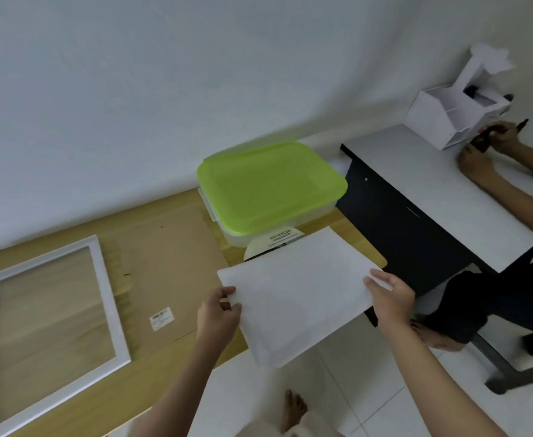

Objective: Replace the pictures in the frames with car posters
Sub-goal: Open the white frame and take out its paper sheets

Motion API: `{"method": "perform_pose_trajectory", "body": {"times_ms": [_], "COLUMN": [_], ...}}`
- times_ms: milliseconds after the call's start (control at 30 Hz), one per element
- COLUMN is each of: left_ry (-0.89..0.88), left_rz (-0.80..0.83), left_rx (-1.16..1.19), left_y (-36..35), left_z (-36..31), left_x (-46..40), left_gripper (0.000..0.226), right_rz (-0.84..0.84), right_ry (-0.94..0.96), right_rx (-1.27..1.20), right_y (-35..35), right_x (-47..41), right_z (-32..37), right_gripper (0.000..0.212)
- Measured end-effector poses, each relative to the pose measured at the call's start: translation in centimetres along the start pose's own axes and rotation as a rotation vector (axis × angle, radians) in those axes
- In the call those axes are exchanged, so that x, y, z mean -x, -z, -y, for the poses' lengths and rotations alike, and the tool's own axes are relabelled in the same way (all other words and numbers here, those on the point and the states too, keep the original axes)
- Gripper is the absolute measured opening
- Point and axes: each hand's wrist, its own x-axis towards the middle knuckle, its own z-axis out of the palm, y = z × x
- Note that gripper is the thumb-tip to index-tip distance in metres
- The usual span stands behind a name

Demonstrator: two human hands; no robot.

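Observation:
A white sheet (296,288), blank side up, is held flat over the right end of the wooden table (85,402). My left hand (217,313) pinches its left corner, and my right hand (391,301) grips its right edge with the thumb on top. An empty white picture frame (107,298) lies at the table's left, with wood showing through its pane. A brown backing board (167,266) with a small white label lies between the frame and the sheet.
A clear box with a green lid (271,184) stands at the back of the table, a printed packet (277,241) in front of it. To the right, another person's hands (492,146) work at a white desk (448,197) beside a white cardboard box (448,118).

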Motion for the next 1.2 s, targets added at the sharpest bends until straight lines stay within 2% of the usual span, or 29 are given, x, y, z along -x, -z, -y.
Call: {"method": "perform_pose_trajectory", "body": {"times_ms": [233, 400, 567, 633, 833, 967, 1200], "left_ry": [-0.046, -0.048, -0.025, -0.026, -0.031, -0.096, -0.221], "left_rz": [-0.058, -0.041, -0.042, -0.043, -0.067, -0.085, -0.185], "left_rx": [-0.161, -0.287, -0.398, -0.424, -0.433, -0.335, -0.213], "left_y": [-4.9, -6.2, -6.5, -6.5, -6.7, -5.6, 1.9], "left_z": [-2.7, -3.4, -3.3, -3.1, -2.7, -3.1, -1.0], "left_x": [-3.2, -4.9, -5.9, -6.1, -6.3, -5.4, -1.5], "left_gripper": [0.049, 0.055, 0.055, 0.054, 0.05, 0.044, 0.028], "right_rz": [0.128, 0.169, 0.134, 0.117, 0.087, 0.047, 0.232], "right_ry": [0.035, 0.068, 0.201, 0.241, 0.253, 0.353, 0.644], "right_rx": [0.166, 0.326, 0.687, 0.743, 0.774, 0.756, 0.638], "right_y": [-1.5, -2.4, -2.8, -2.9, -3.3, -4.4, -10.9], "right_x": [-7.3, -9.7, -10.4, -10.6, -10.1, -8.2, 1.4], "right_z": [0.0, -0.9, -2.0, -2.4, -3.0, -2.4, -2.3], "right_gripper": [0.029, 0.033, 0.036, 0.036, 0.036, 0.032, 0.028]}}
